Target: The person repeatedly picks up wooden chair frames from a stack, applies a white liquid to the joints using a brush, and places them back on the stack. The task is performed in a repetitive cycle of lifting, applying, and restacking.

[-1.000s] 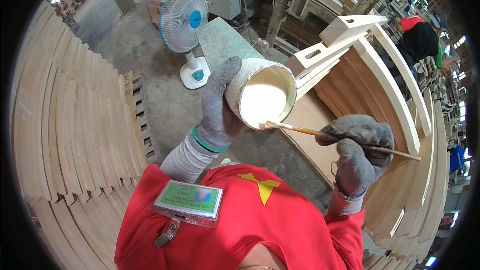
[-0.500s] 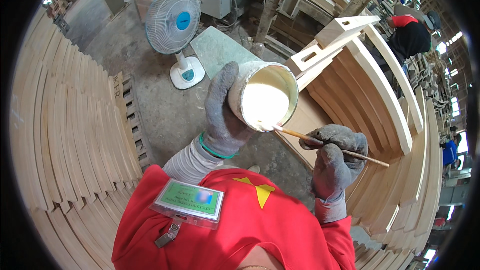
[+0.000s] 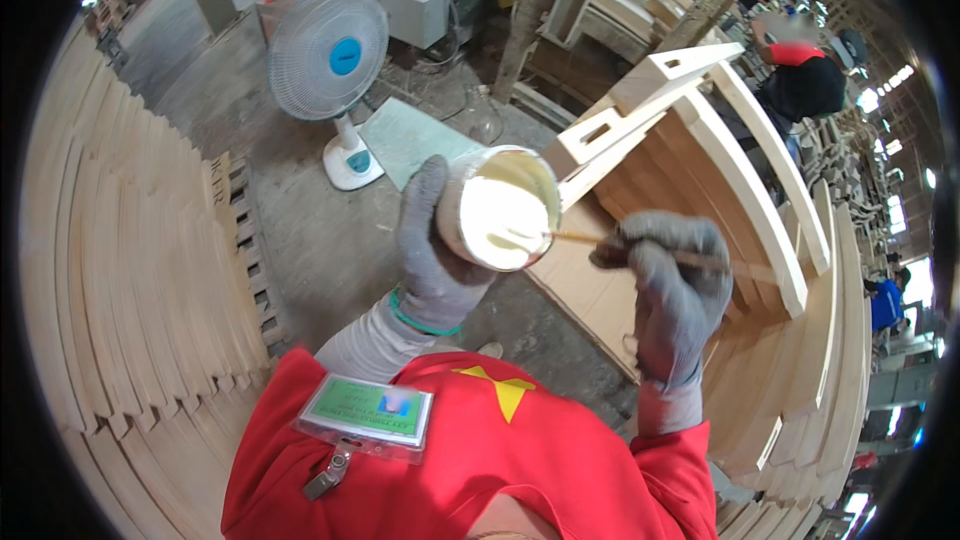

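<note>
My left hand (image 3: 430,265), in a grey glove, wraps round a round pot (image 3: 453,202) with a stained rim. Thick white liquid (image 3: 492,212) fills part of it, and the pot tilts so that its mouth faces me. In my gloved right hand (image 3: 682,285) a thin wooden stick (image 3: 578,237) is pinched between thumb and fingers. Its tip reaches into the pot at the liquid; the far end, past my hand, is smeared by motion. Just beyond the right hand stands a pale wooden frame (image 3: 745,175) with slots cut in its end pieces.
Stacked curved wooden pieces (image 3: 130,270) rise on the left beside a pallet (image 3: 250,260). A standing fan (image 3: 330,58) and a pale green board (image 3: 412,137) are ahead on the concrete floor. More long wooden parts (image 3: 800,400) lie at right. Another person (image 3: 805,75) bends at far right.
The pot and left hand have shifted slightly left and down in the view. My right hand has turned, and the stick's tip now lies further inside the pot, away from its rim.
</note>
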Motion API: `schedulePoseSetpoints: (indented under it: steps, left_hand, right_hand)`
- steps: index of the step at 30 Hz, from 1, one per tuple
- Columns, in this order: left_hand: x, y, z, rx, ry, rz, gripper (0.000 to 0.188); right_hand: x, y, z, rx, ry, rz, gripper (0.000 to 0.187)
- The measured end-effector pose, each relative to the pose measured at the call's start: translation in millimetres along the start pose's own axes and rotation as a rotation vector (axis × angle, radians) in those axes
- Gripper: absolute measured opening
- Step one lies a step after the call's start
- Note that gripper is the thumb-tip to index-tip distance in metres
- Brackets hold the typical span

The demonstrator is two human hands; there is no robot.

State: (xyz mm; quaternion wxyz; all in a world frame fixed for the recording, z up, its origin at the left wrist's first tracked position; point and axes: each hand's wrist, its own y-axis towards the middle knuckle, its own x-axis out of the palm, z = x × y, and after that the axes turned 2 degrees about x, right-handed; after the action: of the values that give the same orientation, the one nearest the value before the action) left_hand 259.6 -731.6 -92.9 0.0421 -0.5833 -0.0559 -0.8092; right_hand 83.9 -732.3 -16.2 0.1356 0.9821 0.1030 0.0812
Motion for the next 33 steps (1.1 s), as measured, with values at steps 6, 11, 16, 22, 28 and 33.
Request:
schedulePoseSetpoints:
  steps: [6, 11, 16, 22, 28, 33]
  left_hand:
    - [3, 6, -1, -0.082, 0.042, 0.065, 0.056]
    - [-9, 10, -11, 0.028, 0.282, 0.131, 0.054]
    - [-6, 11, -2, -0.040, 0.041, -0.016, 0.049]
    - [9, 5, -1, 0.051, 0.155, -0.148, 0.045]
    - [-14, 5, -11, 0.419, 0.891, -0.062, 0.072]
    - [-10, 6, -6, 0.354, 0.879, -0.097, 0.067]
  right_hand:
    - [-30, 96, -25, -0.048, -0.124, -0.023, 0.025]
    - [-41, 129, -14, 0.062, -0.171, -0.160, 0.032]
    - [-37, 133, -8, 0.092, -0.178, -0.187, 0.034]
    - [-43, 140, -6, 0.055, -0.224, -0.183, 0.035]
    - [-44, 148, -16, 0.007, -0.366, -0.177, 0.035]
    - [-34, 146, -15, 0.073, -0.431, -0.282, 0.031]
